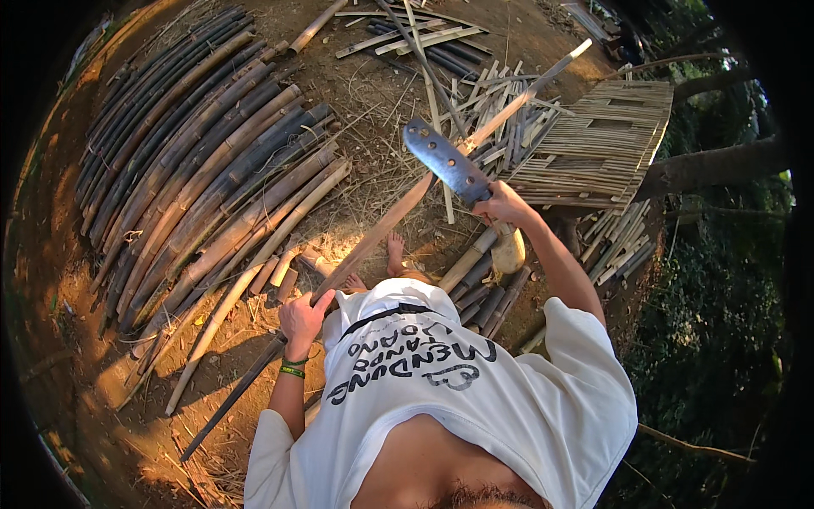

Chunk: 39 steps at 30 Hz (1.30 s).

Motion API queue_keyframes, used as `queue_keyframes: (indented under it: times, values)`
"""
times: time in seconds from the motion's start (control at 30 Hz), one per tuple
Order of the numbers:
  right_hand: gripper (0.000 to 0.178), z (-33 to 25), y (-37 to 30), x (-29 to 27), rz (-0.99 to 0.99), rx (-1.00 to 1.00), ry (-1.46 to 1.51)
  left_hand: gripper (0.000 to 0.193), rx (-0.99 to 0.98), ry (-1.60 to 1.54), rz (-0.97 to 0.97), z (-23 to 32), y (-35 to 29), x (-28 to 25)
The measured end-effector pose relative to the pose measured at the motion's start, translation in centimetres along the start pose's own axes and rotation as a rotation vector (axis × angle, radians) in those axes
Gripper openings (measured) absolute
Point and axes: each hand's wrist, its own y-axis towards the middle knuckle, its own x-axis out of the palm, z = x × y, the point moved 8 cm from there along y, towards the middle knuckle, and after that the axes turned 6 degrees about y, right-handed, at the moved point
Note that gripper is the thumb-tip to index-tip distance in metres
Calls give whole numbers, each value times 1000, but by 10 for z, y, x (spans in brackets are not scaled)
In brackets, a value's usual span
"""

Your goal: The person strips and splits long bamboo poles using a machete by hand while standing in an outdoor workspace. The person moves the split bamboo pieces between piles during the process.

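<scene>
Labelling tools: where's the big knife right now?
In the head view, the big knife is above and right of centre, gripped in the right hand, its blade crossing the long bamboo strip.

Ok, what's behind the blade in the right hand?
A long bamboo strip shows on both sides of the blade; the stretch directly behind it is covered, so contact can't be judged.

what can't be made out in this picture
Broad knife: head view, part of its handle is covered by the right hand.
Bamboo strip: head view, a stretch is hidden in the left hand.
Dark pole: head view, far end cut off by the top edge.
Upper legs: head view, hidden by the white shirt.
</scene>
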Motion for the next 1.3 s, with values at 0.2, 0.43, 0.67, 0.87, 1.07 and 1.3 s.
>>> queue_keyframes:
  times: [0.2,0.43,0.67,0.87,1.07,1.3]
  values:
    - [42,-63,-40,112,98,-184,-220,46,-72,-167,-268,26,31,44]
    - [37,-38,-15,53,315,-214,388,48,-75,-788,-495,20,37,107]
    - [55,-21,-15,85,508,-346,-176,50,62,-506,-493,59,58,98]
    - [58,-43,-33,165,442,-582,-366,31,174,-405,-227,88,71,84]
    - [23,-66,5,83,557,-315,-445,26,223,-501,-37,89,46,45]
    - [29,-100,-21,140,211,-590,-598,22,222,-477,46,118,65,22]
